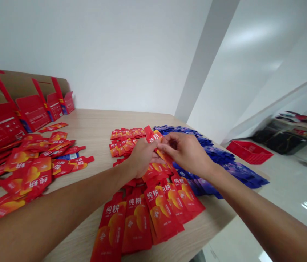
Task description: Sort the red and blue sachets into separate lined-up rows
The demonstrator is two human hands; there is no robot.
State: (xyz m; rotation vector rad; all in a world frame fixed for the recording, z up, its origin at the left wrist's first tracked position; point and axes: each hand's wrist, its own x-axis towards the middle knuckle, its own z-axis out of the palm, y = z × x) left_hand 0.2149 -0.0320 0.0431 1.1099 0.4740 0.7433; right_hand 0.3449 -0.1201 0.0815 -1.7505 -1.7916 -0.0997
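My left hand (140, 155) and my right hand (186, 151) meet above the middle of a wooden table (96, 125). Both pinch the same red spouted pouch (154, 137), which is tilted up between their fingertips. Below them a row of red pouches (145, 214) with orange fruit prints lies fanned out toward me. More red pouches (127, 140) are lined up just behind my hands. A long band of blue pouches (224, 160) runs along the table's right side, under my right wrist.
A loose heap of red pouches (30, 167) covers the table's left side. Open red cartons (33, 109) stand along the back left wall. The table's right edge drops to a pale floor with a red basket (250, 151).
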